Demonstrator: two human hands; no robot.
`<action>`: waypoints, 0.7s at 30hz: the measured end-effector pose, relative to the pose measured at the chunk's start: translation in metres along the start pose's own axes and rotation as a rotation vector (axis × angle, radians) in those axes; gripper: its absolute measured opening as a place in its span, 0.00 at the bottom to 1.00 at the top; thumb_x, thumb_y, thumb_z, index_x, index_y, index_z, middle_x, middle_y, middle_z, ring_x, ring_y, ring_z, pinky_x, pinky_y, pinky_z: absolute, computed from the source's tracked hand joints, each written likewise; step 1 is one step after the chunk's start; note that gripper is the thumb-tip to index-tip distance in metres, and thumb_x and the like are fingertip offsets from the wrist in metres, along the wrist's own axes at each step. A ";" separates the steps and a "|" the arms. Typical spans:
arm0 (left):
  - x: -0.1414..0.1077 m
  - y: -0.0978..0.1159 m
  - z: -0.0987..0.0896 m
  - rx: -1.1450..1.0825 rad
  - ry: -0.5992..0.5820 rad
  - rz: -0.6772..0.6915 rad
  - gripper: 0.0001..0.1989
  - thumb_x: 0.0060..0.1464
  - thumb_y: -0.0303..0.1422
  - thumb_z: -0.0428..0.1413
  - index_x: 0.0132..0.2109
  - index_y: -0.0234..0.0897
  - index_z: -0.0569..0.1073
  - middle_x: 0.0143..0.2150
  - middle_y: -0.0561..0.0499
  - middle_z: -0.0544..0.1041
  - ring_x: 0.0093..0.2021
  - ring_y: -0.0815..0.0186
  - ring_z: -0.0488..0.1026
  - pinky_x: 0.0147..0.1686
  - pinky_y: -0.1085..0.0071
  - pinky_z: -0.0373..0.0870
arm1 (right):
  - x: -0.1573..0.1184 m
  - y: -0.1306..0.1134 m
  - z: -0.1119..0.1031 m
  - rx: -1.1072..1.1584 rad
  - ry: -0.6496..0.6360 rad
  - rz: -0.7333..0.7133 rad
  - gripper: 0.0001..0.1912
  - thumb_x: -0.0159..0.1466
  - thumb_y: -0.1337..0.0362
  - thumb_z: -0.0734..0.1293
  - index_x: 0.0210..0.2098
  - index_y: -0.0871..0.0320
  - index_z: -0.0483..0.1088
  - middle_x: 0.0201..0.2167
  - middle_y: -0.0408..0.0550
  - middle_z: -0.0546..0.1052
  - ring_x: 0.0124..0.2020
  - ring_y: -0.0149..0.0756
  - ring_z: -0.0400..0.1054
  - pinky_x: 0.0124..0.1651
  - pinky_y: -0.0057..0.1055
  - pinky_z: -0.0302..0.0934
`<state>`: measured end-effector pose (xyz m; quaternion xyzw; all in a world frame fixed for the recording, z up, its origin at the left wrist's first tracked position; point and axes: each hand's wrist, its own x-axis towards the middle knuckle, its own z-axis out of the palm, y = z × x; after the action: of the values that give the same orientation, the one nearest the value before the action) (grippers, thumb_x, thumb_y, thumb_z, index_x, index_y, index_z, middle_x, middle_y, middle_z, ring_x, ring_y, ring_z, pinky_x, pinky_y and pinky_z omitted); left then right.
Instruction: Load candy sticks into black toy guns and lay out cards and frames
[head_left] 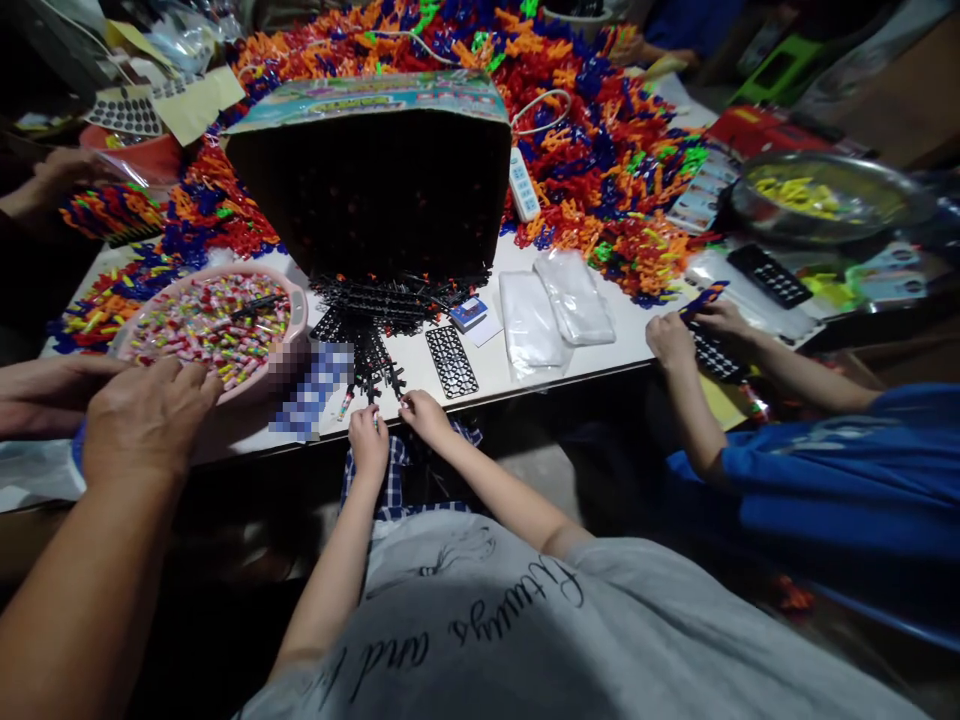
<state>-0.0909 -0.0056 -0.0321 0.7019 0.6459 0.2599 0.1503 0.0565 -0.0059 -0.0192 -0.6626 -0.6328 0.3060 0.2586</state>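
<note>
My left hand [368, 440] is closed at the table's front edge, fingers pinched around a small piece with a bit of green showing; its kind is mostly hidden. Close beside it, my right hand [426, 418] pinches the end of a thin black plastic piece [396, 380]. Just beyond both hands lies a heap of black plastic pieces [367, 345], spilling from a dark open carton [397, 190] on its side. A small colourful tube [346, 404] lies left of my left hand. To the right is a black perforated plastic sheet [451, 362].
A pink basin [298, 335] of small colourful tubes stands left, with a co-worker's hands [146, 420] at it. Clear plastic bags [532, 320] and a small blue box [469, 314] lie right. Behind are a power strip [523, 185] and piled coloured plastic pieces [592, 130]. Another co-worker's hands [671, 340] work right.
</note>
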 end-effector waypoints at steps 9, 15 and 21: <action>0.018 -0.010 -0.029 0.234 0.002 -0.118 0.26 0.57 0.34 0.55 0.62 0.33 0.65 0.63 0.36 0.65 0.61 0.42 0.61 0.58 0.46 0.60 | 0.008 0.006 -0.006 0.026 -0.057 -0.167 0.13 0.68 0.69 0.63 0.50 0.57 0.74 0.47 0.53 0.77 0.48 0.39 0.72 0.54 0.33 0.62; 0.027 -0.021 -0.027 0.246 -0.061 -0.037 0.21 0.59 0.33 0.52 0.59 0.37 0.72 0.63 0.38 0.68 0.59 0.44 0.66 0.57 0.47 0.61 | 0.013 0.002 -0.011 -0.201 -0.111 -0.330 0.15 0.69 0.66 0.64 0.52 0.58 0.74 0.44 0.55 0.75 0.46 0.42 0.69 0.51 0.36 0.61; 0.022 -0.038 -0.014 0.283 -0.043 -0.051 0.20 0.60 0.37 0.53 0.57 0.39 0.72 0.62 0.40 0.70 0.58 0.45 0.66 0.57 0.47 0.60 | 0.017 0.009 0.017 -0.203 -0.124 -0.441 0.16 0.69 0.67 0.62 0.54 0.60 0.73 0.44 0.54 0.75 0.46 0.41 0.67 0.51 0.34 0.61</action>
<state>-0.1293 0.0185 -0.0373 0.7048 0.6905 0.1470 0.0703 0.0506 0.0102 -0.0389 -0.5113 -0.8041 0.2169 0.2118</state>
